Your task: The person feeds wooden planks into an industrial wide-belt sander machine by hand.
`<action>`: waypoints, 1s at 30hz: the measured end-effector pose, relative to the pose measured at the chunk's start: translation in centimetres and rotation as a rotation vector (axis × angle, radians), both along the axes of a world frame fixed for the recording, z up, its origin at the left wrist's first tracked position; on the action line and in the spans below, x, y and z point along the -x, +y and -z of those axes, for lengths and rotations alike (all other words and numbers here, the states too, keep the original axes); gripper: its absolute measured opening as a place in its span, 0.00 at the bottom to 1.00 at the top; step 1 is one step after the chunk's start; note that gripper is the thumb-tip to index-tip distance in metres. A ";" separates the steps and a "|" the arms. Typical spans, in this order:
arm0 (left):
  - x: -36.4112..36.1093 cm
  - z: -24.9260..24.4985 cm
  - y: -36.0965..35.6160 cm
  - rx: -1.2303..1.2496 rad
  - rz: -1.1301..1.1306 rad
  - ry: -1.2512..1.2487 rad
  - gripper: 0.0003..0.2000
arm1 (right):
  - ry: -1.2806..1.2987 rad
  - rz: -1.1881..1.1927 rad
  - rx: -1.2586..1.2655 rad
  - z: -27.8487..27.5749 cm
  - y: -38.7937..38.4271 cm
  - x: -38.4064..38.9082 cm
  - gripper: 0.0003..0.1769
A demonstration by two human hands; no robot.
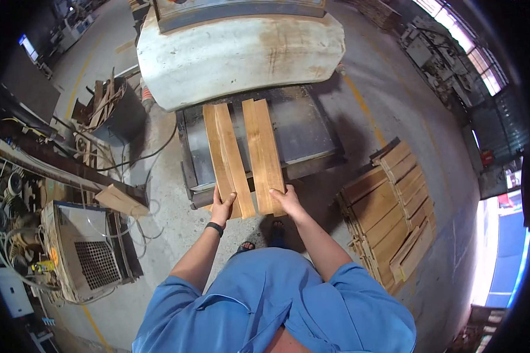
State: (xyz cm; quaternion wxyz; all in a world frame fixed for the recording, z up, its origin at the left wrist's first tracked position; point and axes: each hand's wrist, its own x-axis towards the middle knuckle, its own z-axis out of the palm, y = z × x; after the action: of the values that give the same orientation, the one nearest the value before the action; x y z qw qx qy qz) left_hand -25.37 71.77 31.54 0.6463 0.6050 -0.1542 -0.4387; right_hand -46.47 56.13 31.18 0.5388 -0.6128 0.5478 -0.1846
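My left hand (222,207), with a dark band at the wrist, grips the near end of the left wooden boards (227,156). These lie side by side, their far ends over the dark metal machine table (297,126). The right wooden boards (263,153) run beside them across a narrow gap, and my right hand (285,200) holds their near end with the thumb on top. Both sets of boards point away from me toward the white machine hood (241,56). The undersides of the boards and most of my fingertips are hidden.
Stacked boards (388,206) lie on the floor at the right. A bin of wood scraps (115,112) stands at the left, above a white box with a grille (82,250). Hoses (141,226) trail on the left floor. My feet (247,246) are just below the boards.
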 end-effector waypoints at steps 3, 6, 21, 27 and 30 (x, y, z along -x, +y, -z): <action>0.0 1.0 -0.3 -0.044 -0.050 0.027 0.40 | 0.126 -0.027 0.041 0.3 -2.9 1.2 0.36; 0.4 1.4 -0.6 -0.112 -0.096 0.017 0.38 | -0.356 -0.110 -0.306 -6.8 -4.8 3.6 0.33; 1.6 -1.4 -1.0 -0.205 -0.122 -0.103 0.36 | 0.304 -0.283 -0.085 -5.5 -11.0 6.4 0.45; 1.6 -2.5 -1.0 -0.531 -0.099 -0.784 0.37 | -0.055 -0.199 -0.152 -2.6 -11.0 5.8 0.43; 1.0 -3.0 -0.7 -0.536 -0.063 -0.717 0.37 | -0.188 -0.168 -0.167 -3.5 -11.2 7.3 0.41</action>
State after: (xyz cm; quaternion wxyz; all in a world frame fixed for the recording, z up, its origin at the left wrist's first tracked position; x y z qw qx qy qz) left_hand -26.42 71.06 34.56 0.3854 0.8694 -0.2308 -0.2057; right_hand -53.72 44.94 34.63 0.6503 -0.5897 0.4551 -0.1493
